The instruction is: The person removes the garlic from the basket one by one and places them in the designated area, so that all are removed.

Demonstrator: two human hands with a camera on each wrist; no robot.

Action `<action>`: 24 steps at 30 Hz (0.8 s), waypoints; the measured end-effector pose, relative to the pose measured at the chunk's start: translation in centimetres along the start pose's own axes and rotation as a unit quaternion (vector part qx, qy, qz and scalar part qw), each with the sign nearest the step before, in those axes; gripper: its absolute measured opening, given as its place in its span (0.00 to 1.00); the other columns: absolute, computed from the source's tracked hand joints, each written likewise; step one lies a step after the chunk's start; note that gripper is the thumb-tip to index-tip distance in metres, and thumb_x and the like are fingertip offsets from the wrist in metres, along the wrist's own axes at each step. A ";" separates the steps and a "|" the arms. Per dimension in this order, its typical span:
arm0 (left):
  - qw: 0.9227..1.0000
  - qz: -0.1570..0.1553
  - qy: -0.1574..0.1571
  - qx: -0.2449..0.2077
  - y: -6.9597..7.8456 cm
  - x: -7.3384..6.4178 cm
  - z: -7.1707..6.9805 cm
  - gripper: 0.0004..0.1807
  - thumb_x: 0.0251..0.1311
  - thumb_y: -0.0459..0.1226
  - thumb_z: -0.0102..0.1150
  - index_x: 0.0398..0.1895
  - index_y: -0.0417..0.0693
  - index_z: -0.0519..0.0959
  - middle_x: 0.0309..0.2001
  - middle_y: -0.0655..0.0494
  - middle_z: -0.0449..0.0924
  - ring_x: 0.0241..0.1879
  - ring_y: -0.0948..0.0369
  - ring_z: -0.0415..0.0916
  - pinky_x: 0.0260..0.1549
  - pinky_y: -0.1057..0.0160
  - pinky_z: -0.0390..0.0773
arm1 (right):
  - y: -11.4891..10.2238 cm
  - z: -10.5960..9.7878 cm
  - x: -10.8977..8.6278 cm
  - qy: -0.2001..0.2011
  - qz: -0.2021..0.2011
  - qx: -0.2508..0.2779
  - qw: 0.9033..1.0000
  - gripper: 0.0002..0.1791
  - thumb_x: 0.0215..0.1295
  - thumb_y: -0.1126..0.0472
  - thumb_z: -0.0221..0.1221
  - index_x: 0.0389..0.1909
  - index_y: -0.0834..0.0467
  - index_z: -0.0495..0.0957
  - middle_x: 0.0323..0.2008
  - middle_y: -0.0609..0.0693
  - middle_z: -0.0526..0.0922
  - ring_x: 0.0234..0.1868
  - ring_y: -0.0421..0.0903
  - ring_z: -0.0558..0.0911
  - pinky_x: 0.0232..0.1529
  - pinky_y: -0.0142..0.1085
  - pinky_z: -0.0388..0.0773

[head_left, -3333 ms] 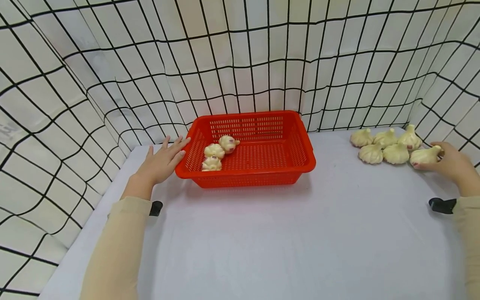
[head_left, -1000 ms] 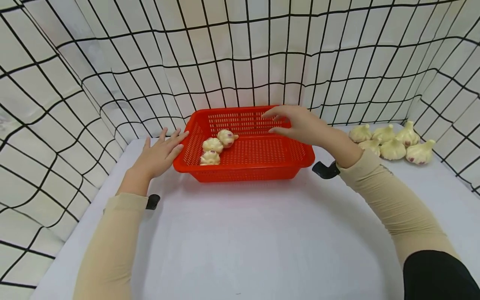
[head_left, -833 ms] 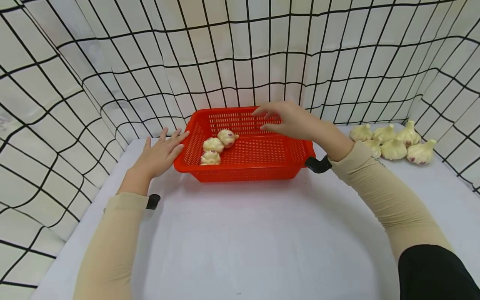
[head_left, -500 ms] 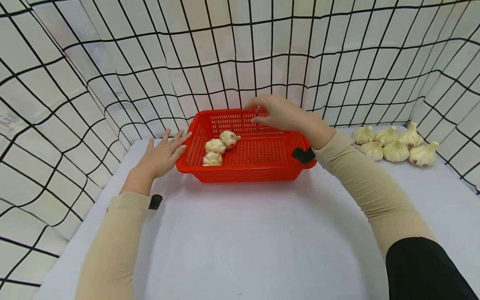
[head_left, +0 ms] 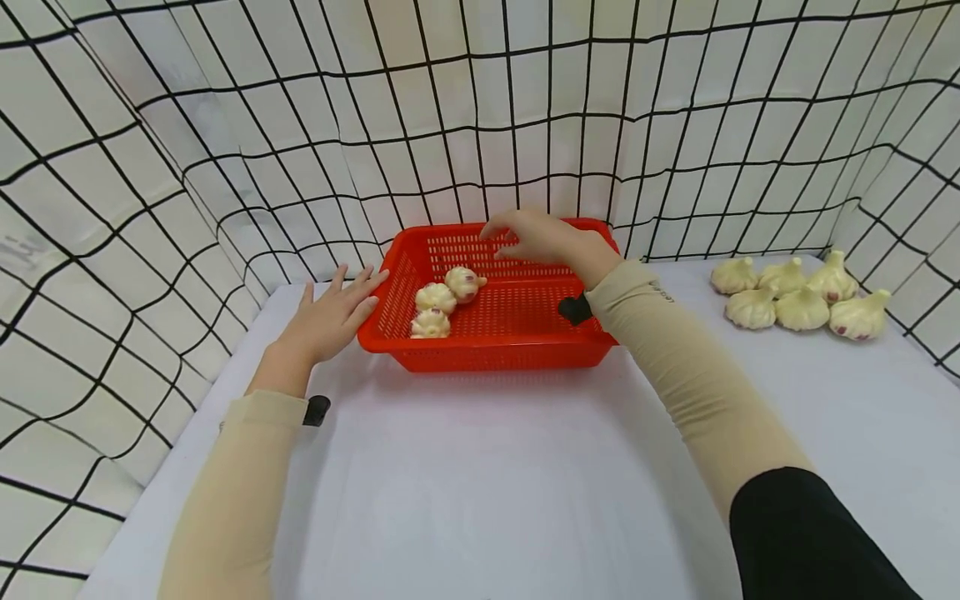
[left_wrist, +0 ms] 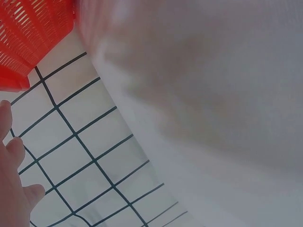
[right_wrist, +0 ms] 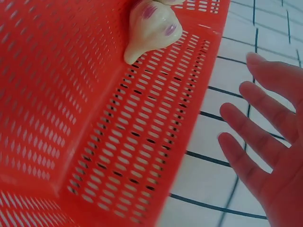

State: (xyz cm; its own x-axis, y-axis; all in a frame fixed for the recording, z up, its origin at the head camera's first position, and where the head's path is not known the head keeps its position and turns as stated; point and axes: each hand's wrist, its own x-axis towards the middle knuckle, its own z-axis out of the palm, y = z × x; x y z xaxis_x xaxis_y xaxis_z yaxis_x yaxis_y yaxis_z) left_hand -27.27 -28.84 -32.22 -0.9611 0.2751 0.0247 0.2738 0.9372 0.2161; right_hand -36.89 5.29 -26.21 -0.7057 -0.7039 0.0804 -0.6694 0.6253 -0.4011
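Note:
A red plastic basket (head_left: 495, 357) stands on the white table with three garlic bulbs (head_left: 435, 298) grouped at its left end. My left hand (head_left: 324, 321) is spread flat, fingertips right at the basket's left rim, holding nothing. Over the back of the basket hovers my right hand (head_left: 542, 237), fingers loosely bent and apart. The right wrist view shows this hand (right_wrist: 270, 127) with nothing in it, beyond the basket's rim (right_wrist: 187, 137), and a bulb (right_wrist: 151, 28) inside the basket. In the left wrist view only the left fingers (left_wrist: 14, 156) and a basket corner appear.
Several more garlic bulbs (head_left: 802, 308) sit in two rows at the table's far right. A black wire grid (head_left: 517, 129) with white sheeting behind it runs along the back and both sides, close behind the basket.
My right hand has left the rightmost garlic bulb, which stays in the right-hand group, and moved left over the basket, still drifting left. My left hand keeps its place at the rim.

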 end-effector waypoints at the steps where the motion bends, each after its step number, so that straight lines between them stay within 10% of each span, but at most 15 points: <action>1: 1.000 0.000 0.000 0.000 0.0 0.0 0.0 0.36 0.79 0.61 0.26 0.84 0.61 0.48 0.83 0.49 0.41 0.80 0.43 0.24 0.68 0.30 0.19 | 0.1 0.2 0.3 -0.002 0.007 0.009 1.000 0.23 0.72 0.62 0.63 0.66 0.61 0.76 0.65 0.57 0.77 0.64 0.55 0.75 0.66 0.45 0.71; 24: 1.000 -0.007 -0.001 -0.003 0.2 -0.3 -0.1 0.35 0.79 0.60 0.28 0.84 0.62 0.48 0.83 0.51 0.42 0.81 0.46 0.24 0.69 0.31 0.20 | -0.2 4.2 5.3 -0.088 0.085 0.051 0.991 0.30 0.69 0.65 0.66 0.71 0.60 0.72 0.67 0.57 0.74 0.69 0.53 0.69 0.71 0.45 0.66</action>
State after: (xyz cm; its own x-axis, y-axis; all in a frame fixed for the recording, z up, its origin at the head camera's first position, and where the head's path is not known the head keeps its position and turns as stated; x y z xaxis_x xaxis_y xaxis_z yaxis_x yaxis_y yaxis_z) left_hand -26.96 -28.78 -32.06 -0.9646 0.2628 0.0203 0.2606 0.9395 0.2223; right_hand -39.50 0.01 -29.57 -0.7493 -0.6445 -0.1524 -0.5108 0.7088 -0.4864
